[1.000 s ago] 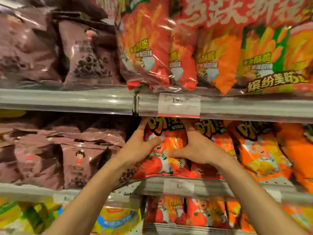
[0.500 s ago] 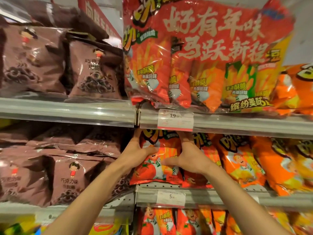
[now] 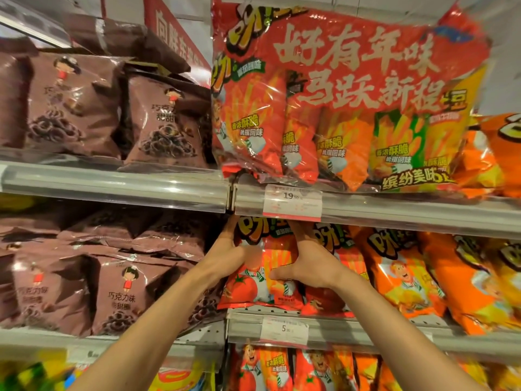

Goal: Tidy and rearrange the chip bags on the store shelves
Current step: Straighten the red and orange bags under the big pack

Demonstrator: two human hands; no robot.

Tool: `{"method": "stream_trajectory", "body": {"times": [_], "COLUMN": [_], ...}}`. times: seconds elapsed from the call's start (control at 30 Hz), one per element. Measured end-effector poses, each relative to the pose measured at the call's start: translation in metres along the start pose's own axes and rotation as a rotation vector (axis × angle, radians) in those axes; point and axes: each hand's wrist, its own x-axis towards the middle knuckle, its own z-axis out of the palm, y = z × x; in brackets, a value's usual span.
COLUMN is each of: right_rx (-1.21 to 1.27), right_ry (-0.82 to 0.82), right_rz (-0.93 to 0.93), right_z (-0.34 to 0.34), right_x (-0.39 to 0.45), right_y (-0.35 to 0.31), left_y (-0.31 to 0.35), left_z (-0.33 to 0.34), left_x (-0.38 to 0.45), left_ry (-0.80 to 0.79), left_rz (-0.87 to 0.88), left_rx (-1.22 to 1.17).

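A red tomato-flavour chip bag (image 3: 253,289) stands upright at the left end of the middle shelf (image 3: 366,331). My left hand (image 3: 225,249) holds its left edge, fingers reaching up behind the bag's top. My right hand (image 3: 304,263) grips its right edge, thumb across the front and fingers tucked behind. Both hands' fingertips are hidden under the upper shelf rail (image 3: 394,210). A second red bag (image 3: 327,300) stands right behind my right hand.
Orange chip bags (image 3: 400,277) fill the shelf to the right. Brown chocolate-ring bags (image 3: 118,289) crowd the left bay on two levels. A big red multipack (image 3: 338,103) sits on the upper shelf. Price tags (image 3: 284,328) hang on the rails. More red bags (image 3: 253,371) stand below.
The view has tilted upward, showing more of the upper shelf and multipack. Both hands have stayed on the sides of the red bag, which has hardly shifted.
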Motion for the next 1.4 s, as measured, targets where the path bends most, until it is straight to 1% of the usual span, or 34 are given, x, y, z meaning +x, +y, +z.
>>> {"method": "stream_trajectory", "body": {"times": [0.13,0.23,0.33,0.4,0.5,0.7,0.8,0.87,0.93,1.0,1.07,1.13,1.17,1.27,1.33,1.4], "right_rx": [0.004,-0.069,-0.264,-0.405,-0.493,-0.519,-0.507,-0.458,-0.410,-0.398,-0.362,-0.305,-0.295,-0.289,-0.262,-0.252], "right_ry": [-0.018,0.039,0.171,0.228,0.249,0.233,0.189,0.202,0.254,0.340,0.454,0.499,0.483,0.325,0.205,0.132], "right_rz": [0.016,0.016,0.009,-0.054,-0.170,-0.208,-0.177,-0.203,-0.199,-0.114,-0.003,0.116,0.171,0.263,0.275,0.259], "right_z": [0.001,0.001,0.007,0.018,0.039,0.048,0.045,0.040,0.029,0.012,-0.010,-0.031,-0.041,-0.060,-0.063,-0.065], "right_x": [-0.007,-0.013,-0.023,-0.027,-0.022,-0.006,-0.007,-0.012,-0.020,-0.027,-0.032,-0.035,-0.037,-0.046,-0.050,-0.050], "right_y": [-0.004,-0.004,-0.003,0.003,0.015,0.024,0.022,0.020,0.022,0.031,0.045,0.063,0.072,0.092,0.102,0.108], "left_y": [0.002,0.002,-0.008,-0.017,-0.024,-0.027,-0.021,-0.021,-0.021,-0.020,-0.012,0.002,0.008,0.026,0.036,0.042], "left_z": [0.003,0.010,0.014,0.015,0.018,0.017,0.016,0.017,0.018,0.021,0.028,0.043,0.053,0.090,0.113,0.132], "left_x": [-0.002,-0.014,-0.027,-0.028,-0.027,-0.027,-0.035,-0.041,-0.047,-0.052,-0.058,-0.062,-0.061,-0.054,-0.048,-0.040], "left_ry": [0.008,0.015,0.020,0.018,0.031,0.070,0.137,0.197,0.289,0.389,0.450,0.429,0.391,0.235,0.135,0.049], "left_rz": [0.023,0.085,0.109,0.117,0.109,0.161,0.238,0.264,0.273,0.322,0.382,0.421,0.434,0.426,0.350,0.230], "left_rx": [-0.006,-0.020,0.081,0.174,0.266,0.287,0.368,0.395,0.415,0.446,0.449,0.448,0.453,0.433,0.419,0.425]}}
